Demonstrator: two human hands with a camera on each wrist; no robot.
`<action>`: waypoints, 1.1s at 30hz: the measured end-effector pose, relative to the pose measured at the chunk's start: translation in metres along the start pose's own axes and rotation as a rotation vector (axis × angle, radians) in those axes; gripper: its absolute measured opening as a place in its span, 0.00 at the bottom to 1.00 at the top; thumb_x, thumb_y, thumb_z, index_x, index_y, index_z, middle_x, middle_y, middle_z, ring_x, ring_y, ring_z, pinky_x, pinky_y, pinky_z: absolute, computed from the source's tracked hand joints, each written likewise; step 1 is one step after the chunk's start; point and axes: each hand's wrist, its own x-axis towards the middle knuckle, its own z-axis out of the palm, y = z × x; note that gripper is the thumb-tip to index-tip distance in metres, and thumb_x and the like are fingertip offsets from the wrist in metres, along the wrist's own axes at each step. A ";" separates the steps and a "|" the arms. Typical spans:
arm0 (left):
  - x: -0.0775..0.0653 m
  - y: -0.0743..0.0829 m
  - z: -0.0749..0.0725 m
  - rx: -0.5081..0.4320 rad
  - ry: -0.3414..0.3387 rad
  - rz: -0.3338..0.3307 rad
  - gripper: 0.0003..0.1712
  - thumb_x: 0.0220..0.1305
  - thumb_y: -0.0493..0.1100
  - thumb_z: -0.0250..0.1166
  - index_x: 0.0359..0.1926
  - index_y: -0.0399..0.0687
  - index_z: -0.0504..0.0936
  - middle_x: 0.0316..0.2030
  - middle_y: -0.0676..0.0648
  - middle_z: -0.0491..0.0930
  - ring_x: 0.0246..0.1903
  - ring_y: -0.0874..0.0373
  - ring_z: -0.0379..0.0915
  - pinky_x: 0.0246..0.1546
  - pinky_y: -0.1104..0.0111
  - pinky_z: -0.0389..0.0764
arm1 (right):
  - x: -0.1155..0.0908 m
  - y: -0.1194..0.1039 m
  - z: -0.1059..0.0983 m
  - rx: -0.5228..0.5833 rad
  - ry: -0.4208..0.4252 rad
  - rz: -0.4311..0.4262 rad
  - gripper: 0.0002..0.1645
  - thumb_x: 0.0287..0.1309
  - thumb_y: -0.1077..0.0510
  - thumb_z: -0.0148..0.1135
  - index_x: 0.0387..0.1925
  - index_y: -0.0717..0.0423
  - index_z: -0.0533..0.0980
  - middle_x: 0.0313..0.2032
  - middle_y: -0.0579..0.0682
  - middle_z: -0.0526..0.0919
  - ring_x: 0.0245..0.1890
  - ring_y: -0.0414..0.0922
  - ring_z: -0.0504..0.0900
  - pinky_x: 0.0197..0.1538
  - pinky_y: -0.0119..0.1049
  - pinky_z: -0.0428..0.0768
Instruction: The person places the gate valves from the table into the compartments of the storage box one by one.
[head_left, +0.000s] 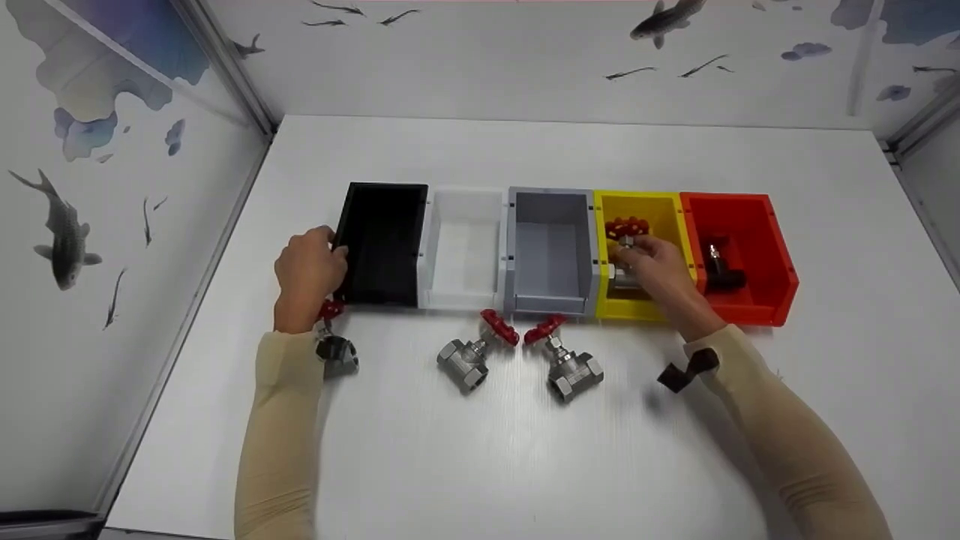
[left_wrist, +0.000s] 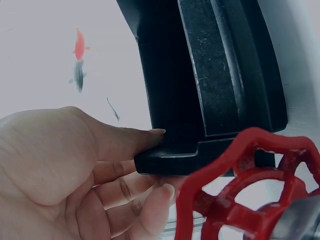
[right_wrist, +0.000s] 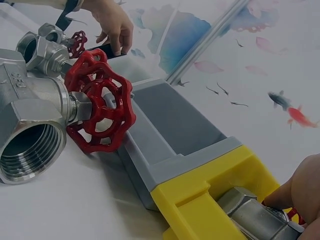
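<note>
My left hand (head_left: 309, 271) pinches the left wall of a black bin (head_left: 384, 187), thumb over the rim and fingers outside in the left wrist view. Inside the yellow bin (head_left: 637, 309), my right hand (head_left: 660, 274) grips a metal gate valve (right_wrist: 255, 217) near its stem; its red handwheel (head_left: 627, 227) points to the back. Beside my left wrist is a second valve with a red handwheel (left_wrist: 240, 190), its body partly covered by the wrist in the head view. Two more valves, a left one (head_left: 463, 363) and a right one (head_left: 574, 373), lie on the table before the bins.
A white bin (head_left: 465, 300) and a grey bin (head_left: 551, 304) stand between the black and yellow ones, all in one row. The red bin (head_left: 784, 300) at the right end holds a metal piece with a black part (head_left: 724, 280). Printed walls (head_left: 480, 75) border the white table.
</note>
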 end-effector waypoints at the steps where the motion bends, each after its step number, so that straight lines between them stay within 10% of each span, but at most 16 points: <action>1: 0.000 0.000 0.000 0.000 0.002 -0.001 0.19 0.71 0.42 0.58 0.54 0.30 0.79 0.44 0.29 0.83 0.39 0.35 0.81 0.37 0.44 0.80 | 0.000 0.000 0.000 -0.003 -0.001 -0.002 0.35 0.73 0.46 0.53 0.72 0.61 0.61 0.61 0.58 0.73 0.51 0.46 0.73 0.56 0.37 0.73; 33: -0.001 0.001 0.001 -0.005 0.017 0.004 0.20 0.71 0.41 0.57 0.55 0.29 0.78 0.44 0.29 0.83 0.38 0.35 0.81 0.36 0.45 0.80 | 0.005 0.002 0.002 -0.076 0.011 -0.007 0.36 0.73 0.51 0.52 0.73 0.65 0.56 0.67 0.63 0.68 0.59 0.52 0.71 0.63 0.43 0.71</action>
